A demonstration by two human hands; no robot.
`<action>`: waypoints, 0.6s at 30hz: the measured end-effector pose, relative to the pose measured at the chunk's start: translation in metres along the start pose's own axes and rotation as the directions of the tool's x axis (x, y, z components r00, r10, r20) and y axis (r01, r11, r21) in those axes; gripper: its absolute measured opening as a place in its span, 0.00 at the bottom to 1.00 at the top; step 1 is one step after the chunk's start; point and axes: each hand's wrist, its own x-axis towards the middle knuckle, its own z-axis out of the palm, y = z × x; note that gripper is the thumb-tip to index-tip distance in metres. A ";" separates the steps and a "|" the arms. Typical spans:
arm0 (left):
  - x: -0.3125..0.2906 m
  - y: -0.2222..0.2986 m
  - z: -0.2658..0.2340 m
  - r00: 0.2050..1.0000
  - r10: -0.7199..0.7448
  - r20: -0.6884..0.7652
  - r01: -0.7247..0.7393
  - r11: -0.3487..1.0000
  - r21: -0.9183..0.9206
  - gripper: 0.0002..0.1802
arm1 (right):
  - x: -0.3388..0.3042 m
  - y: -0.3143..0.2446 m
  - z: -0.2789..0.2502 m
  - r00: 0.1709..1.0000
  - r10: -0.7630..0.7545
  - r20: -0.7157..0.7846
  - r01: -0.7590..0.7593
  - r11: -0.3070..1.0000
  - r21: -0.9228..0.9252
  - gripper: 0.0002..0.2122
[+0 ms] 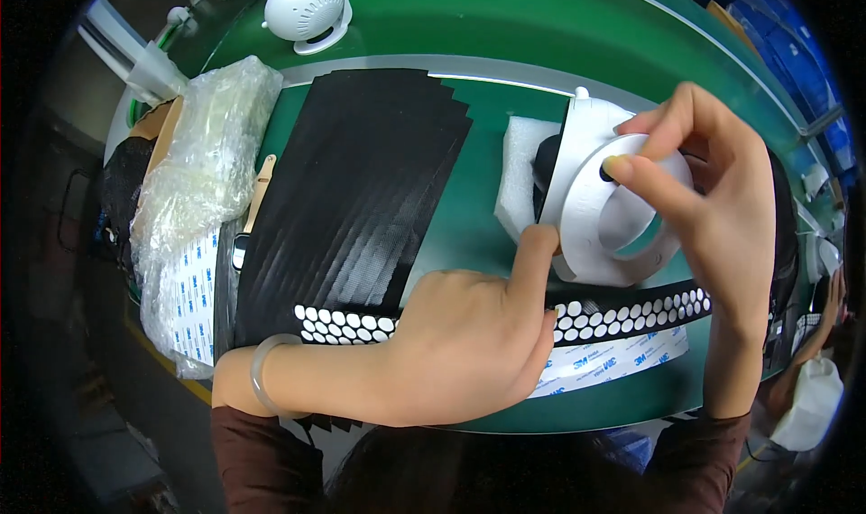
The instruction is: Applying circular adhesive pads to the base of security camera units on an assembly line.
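Observation:
A white plastic device with a ring-shaped base [586, 212] lies tilted on its side at the right of the table, against a white foam block [519, 171]. My right hand [713, 171] reaches over it; its thumb presses a small black round pad onto the ring's upper left, the forefinger bent behind the rim. With fingers curled, my left hand [478, 338] braces one fingertip against the ring's lower left edge. Under that hand runs a black strip with rows of white round stickers [631, 315]. Part of the strip is hidden by the hand.
Overlapping black textured sheets [361, 180] cover the table's middle left. Beside them lie a clear bubble-wrap bundle [212, 153] and a watch [240, 250]. Printed backing paper [613, 356] sits below the strip. A similar white device [309, 13] stands on the green conveyor belt [505, 18].

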 end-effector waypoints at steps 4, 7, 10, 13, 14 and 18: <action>-0.002 0.007 -0.007 0.960 -0.119 0.255 0.098 0.991 0.096 0.13 | 0.008 0.001 -0.005 0.976 0.189 0.108 -0.210 0.949 0.236 0.17; -0.004 0.003 -0.006 0.952 -0.043 0.305 0.027 0.998 0.055 0.05 | 0.001 0.004 -0.009 0.998 -0.019 -0.060 0.030 0.985 0.171 0.20; 0.000 0.009 -0.012 0.978 0.034 0.204 -0.021 0.998 -0.066 0.02 | -0.038 -0.015 -0.032 0.977 -0.207 -0.058 0.183 0.943 -0.279 0.11; 0.001 0.010 -0.016 0.989 0.084 0.121 -0.069 0.990 -0.123 0.04 | -0.066 -0.017 -0.032 0.986 -0.014 0.168 0.045 0.982 -0.182 0.12; 0.001 0.010 -0.017 0.990 0.098 0.099 -0.083 0.986 -0.145 0.05 | -0.071 -0.013 -0.027 0.981 -0.017 0.194 0.060 0.974 -0.219 0.09; 0.001 0.012 -0.017 0.980 0.091 0.179 -0.058 0.982 -0.179 0.06 | -0.083 -0.003 -0.023 0.973 0.041 0.229 -0.004 0.987 -0.163 0.05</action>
